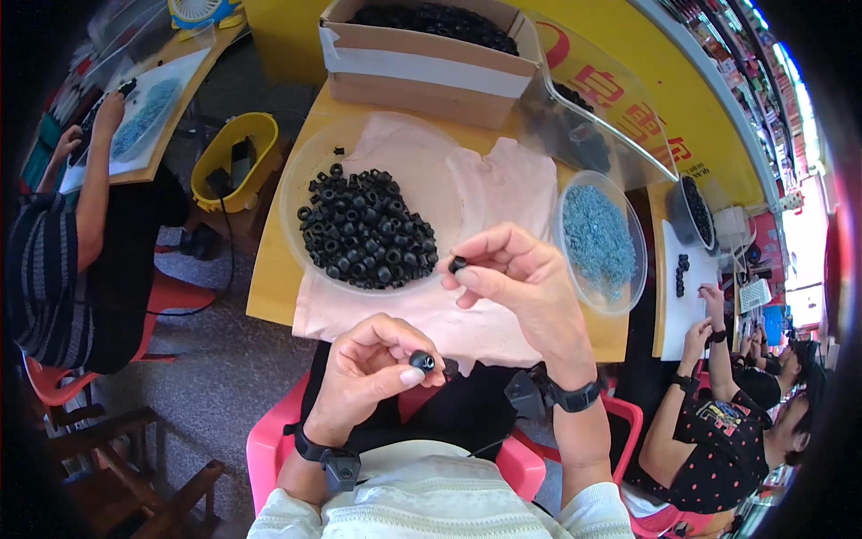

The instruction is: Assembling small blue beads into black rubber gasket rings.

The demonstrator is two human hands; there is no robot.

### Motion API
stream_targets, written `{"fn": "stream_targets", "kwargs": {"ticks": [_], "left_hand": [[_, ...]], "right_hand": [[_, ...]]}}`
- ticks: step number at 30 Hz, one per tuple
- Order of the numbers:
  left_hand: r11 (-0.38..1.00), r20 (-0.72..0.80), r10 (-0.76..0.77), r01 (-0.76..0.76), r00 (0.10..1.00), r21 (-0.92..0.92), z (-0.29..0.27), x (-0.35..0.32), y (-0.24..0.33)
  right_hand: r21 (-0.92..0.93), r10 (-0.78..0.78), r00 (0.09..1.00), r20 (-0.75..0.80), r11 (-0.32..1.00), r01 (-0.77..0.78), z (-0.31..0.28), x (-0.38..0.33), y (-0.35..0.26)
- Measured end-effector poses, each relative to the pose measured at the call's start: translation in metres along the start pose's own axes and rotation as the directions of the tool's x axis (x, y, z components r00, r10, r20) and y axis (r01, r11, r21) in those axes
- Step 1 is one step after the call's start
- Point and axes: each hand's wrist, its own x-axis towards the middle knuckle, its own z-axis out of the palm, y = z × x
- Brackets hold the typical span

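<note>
My left hand [359, 370], low over the table's front edge, pinches a small round black plastic piece [421, 360] with a shiny, light spot at its centre. To its right and farther out, my right hand [521, 280] grips another small black piece [458, 264] between thumb and fingertips. The two pieces are apart. Just beyond my hands a heap of black ring-like plastic parts [364, 229] lies in a shallow, round translucent tray [440, 153]. Right of my right hand, a clear tub [643, 265] holds many tiny light-blue pieces [596, 235].
A pink cloth [530, 175] lies under the tray on the wooden table [269, 287]. Behind stand a cardboard box [431, 76] of black parts and a clear bin [620, 112]. A yellow basket [202, 171] is at left. People work at tables on both sides.
</note>
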Motion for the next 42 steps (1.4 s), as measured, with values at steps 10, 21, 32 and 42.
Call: {"fn": "stream_targets", "kwargs": {"ticks": [10, 21, 32, 42], "left_hand": [[0.998, 0.151, -0.007, 0.016, 0.988, -0.055, 0.01, -0.018, -0.018], [0.992, 0.142, -0.043, 0.059, 0.989, -0.113, 0.014, -0.028, -0.031], [0.991, 0.101, -0.092, 0.101, 0.991, -0.086, 0.015, -0.035, -0.027], [0.989, 0.121, -0.099, 0.111, 0.988, -0.095, 0.013, -0.032, -0.028]], "right_hand": [[0.097, -0.012, 0.997, -0.076, 0.995, 0.019, 0.011, -0.079, 0.008], [-0.13, -0.255, 0.962, -0.102, 0.962, 0.241, 0.016, -0.108, 0.015], [-0.011, -0.223, 0.97, -0.1, 0.975, 0.223, 0.015, -0.106, 0.023], [0.024, -0.209, 0.978, -0.016, 0.978, 0.209, 0.02, -0.097, 0.025]]}}
